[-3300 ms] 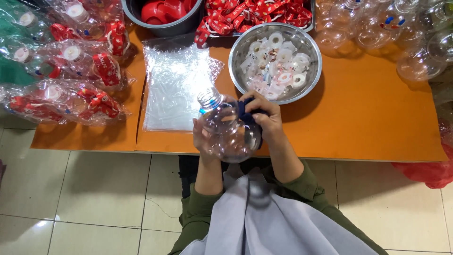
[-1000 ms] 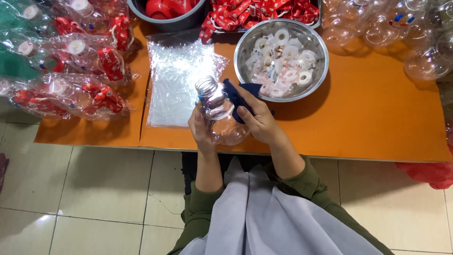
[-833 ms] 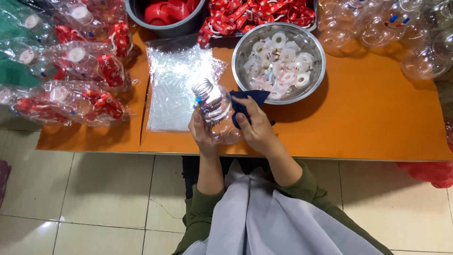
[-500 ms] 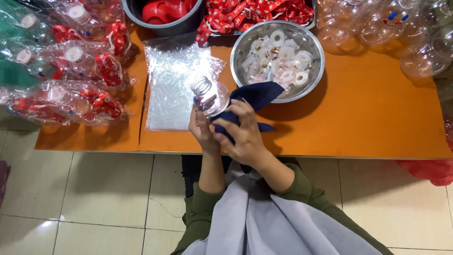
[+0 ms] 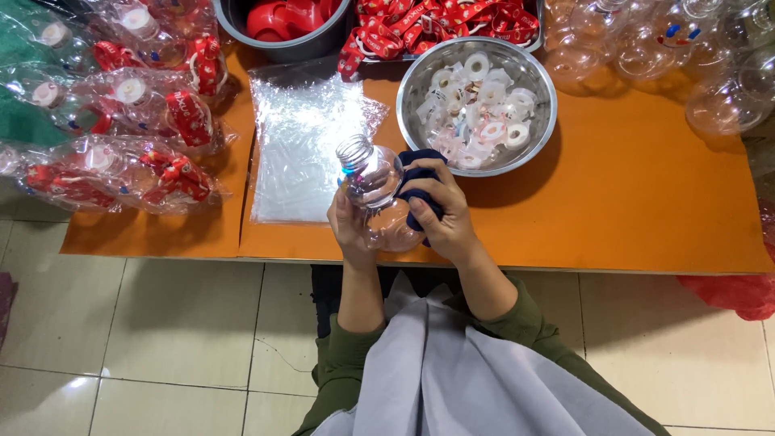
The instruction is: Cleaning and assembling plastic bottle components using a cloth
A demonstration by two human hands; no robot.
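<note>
My left hand (image 5: pixel 349 230) grips a clear round plastic bottle (image 5: pixel 376 194) from the left side, its open neck pointing up and away from me. My right hand (image 5: pixel 444 216) presses a dark blue cloth (image 5: pixel 414 187) against the bottle's right side, fingers curled around the bunched cloth. Both hands hover over the near edge of the orange table (image 5: pixel 646 202). Just beyond the hands stands a steel bowl (image 5: pixel 549 105) full of white ring-shaped caps.
A stack of clear plastic bags (image 5: pixel 303 145) lies left of the bowl. Bagged bottles with red ribbons (image 5: pixel 121 129) fill the table's left. A dark bowl of red parts (image 5: pixel 282 20), red ribbons (image 5: pixel 436 18) and empty clear bottles (image 5: pixel 686 56) line the back.
The bottle has turned from bottom-up to neck-up in my left hand. The blue cloth, spread out half a second ago, is now bunched in my right hand against the bottle.
</note>
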